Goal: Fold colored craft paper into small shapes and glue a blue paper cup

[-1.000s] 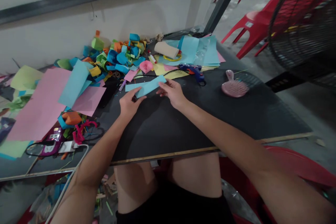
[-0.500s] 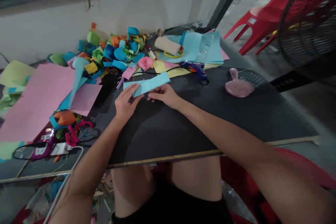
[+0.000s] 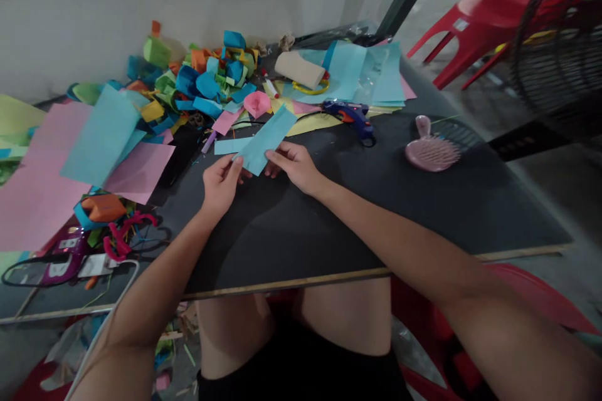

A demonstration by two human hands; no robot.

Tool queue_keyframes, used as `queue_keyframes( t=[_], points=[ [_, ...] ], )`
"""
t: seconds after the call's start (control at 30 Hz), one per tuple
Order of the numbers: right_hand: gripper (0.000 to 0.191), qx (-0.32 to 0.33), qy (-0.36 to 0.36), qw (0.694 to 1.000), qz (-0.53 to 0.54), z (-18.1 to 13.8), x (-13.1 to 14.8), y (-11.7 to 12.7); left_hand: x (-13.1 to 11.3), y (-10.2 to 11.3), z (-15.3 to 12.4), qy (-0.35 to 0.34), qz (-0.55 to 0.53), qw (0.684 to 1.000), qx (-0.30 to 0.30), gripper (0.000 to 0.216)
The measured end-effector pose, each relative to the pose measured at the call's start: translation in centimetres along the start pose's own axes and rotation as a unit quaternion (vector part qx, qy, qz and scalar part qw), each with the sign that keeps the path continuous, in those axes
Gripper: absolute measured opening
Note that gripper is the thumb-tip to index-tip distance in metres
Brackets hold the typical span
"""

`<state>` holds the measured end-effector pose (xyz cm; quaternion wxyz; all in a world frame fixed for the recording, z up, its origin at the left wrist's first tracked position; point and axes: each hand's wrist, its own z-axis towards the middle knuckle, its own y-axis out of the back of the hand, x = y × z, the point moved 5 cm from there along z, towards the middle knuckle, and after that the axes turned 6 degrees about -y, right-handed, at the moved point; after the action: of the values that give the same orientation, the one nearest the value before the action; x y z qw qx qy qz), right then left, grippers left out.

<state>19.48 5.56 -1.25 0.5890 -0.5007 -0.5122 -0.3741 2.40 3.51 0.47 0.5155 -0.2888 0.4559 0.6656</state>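
Observation:
Between my hands, above the black tabletop, is a light blue paper strip (image 3: 267, 141), tilted up toward the right. My left hand (image 3: 221, 185) pinches its lower left end, thumb on top. My right hand (image 3: 297, 168) grips the lower right edge, with the thumb on the paper and the other fingers partly hidden behind it. A second light blue strip (image 3: 230, 146) shows behind the first on the left; whether it is joined to it I cannot tell. Just beyond lie a pink folded paper piece (image 3: 257, 104) and a purple pen (image 3: 209, 141).
Folded coloured paper pieces (image 3: 202, 84) are heaped by the wall. Pink sheets (image 3: 42, 182) and a blue sheet (image 3: 101, 135) lie left, near purple scissors-like handles (image 3: 123, 235). A blue glue gun (image 3: 352, 118), a pink hairbrush (image 3: 433, 153) and a fan (image 3: 562, 44) are right.
The blue strip has turned to a steeper slant, its face now toward me. My right hand has come from beneath it to grip its edge, and my left thumb now lies on top.

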Motion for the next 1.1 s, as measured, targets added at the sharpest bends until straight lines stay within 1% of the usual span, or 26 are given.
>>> queue_keyframes(
  t=[0.1, 0.23, 0.3, 0.37, 0.4, 0.47, 0.53, 0.57, 0.6, 0.67, 0.7, 0.73, 0.77, 0.83, 0.9, 0.97, 1.03, 1.1],
  points=[
    [0.047, -0.01, -0.004, 1.0, -0.002, 0.1, -0.2, 0.2, 0.8, -0.6, 0.1, 0.051, -0.093, 0.994, 0.016, 0.044],
    [0.047, -0.017, -0.001, 1.0, -0.021, 0.3, -0.8, 0.2, 0.9, -1.0, -0.1, 0.097, -0.141, 0.985, 0.025, 0.042],
    [0.05, -0.057, 0.025, 0.997, -0.055, 0.4, -1.1, 0.5, 0.8, -0.9, -0.2, 0.105, -0.145, 0.984, 0.01, 0.04],
    [0.063, -0.124, 0.08, 0.982, -0.12, 0.2, -1.1, 1.1, 0.6, -0.6, -0.2, 0.105, -0.135, 0.985, -0.009, 0.036],
    [0.07, -0.154, 0.115, 0.968, -0.163, 0.0, -0.9, 1.3, 0.6, -0.5, -0.2, 0.104, -0.126, 0.986, -0.018, 0.033],
    [0.081, -0.191, 0.187, 0.928, -0.258, -0.6, -0.2, 1.5, 0.6, -0.2, -0.2, 0.105, -0.099, 0.989, -0.029, 0.029],
    [0.084, -0.214, 0.254, 0.876, -0.351, -1.4, 0.9, 1.5, 0.6, 0.1, -0.2, 0.111, -0.063, 0.991, -0.033, 0.025],
    [0.081, -0.225, 0.279, 0.844, -0.398, -1.8, 1.4, 1.3, 0.6, 0.2, -0.2, 0.114, -0.046, 0.992, -0.033, 0.024],
    [0.074, -0.233, 0.296, 0.812, -0.446, -2.3, 1.9, 1.1, 0.6, 0.4, -0.2, 0.115, -0.033, 0.992, -0.033, 0.024],
    [0.049, -0.225, 0.309, 0.754, -0.534, -2.9, 2.6, 0.4, 0.4, 0.5, -0.2, 0.108, -0.023, 0.993, -0.033, 0.024],
    [0.035, -0.213, 0.311, 0.733, -0.566, -3.1, 2.8, 0.0, 0.2, 0.5, -0.2, 0.101, -0.023, 0.994, -0.032, 0.025],
    [0.024, -0.197, 0.315, 0.718, -0.589, -3.3, 2.9, -0.3, 0.1, 0.5, -0.2, 0.093, -0.026, 0.995, -0.029, 0.025],
    [0.017, -0.182, 0.322, 0.709, -0.601, -3.4, 2.9, -0.6, 0.0, 0.4, -0.2, 0.086, -0.031, 0.996, -0.027, 0.026],
    [0.015, -0.164, 0.348, 0.701, -0.601, -3.6, 3.1, -0.8, -0.1, 0.3, -0.1, 0.08, -0.051, 0.995, -0.024, 0.028],
    [0.018, -0.158, 0.374, 0.701, -0.586, -3.6, 3.2, -0.5, 0.1, 0.5, 0.1, 0.082, -0.085, 0.992, -0.049, 0.03],
    [0.022, -0.15, 0.381, 0.712, -0.57, -3.3, 3.2, 0.2, 0.4, 1.2, 0.4, 0.079, -0.113, 0.985, -0.105, 0.032],
    [0.028, -0.135, 0.366, 0.73, -0.561, -2.7, 3.1, 0.9, 0.9, 1.9, 0.8, 0.07, -0.116, 0.979, -0.151, 0.031],
    [0.031, -0.116, 0.349, 0.746, -0.555, -2.2, 3.1, 1.3, 1.4, 2.2, 1.2, 0.065, -0.103, 0.98, -0.154, 0.028]
  ],
)
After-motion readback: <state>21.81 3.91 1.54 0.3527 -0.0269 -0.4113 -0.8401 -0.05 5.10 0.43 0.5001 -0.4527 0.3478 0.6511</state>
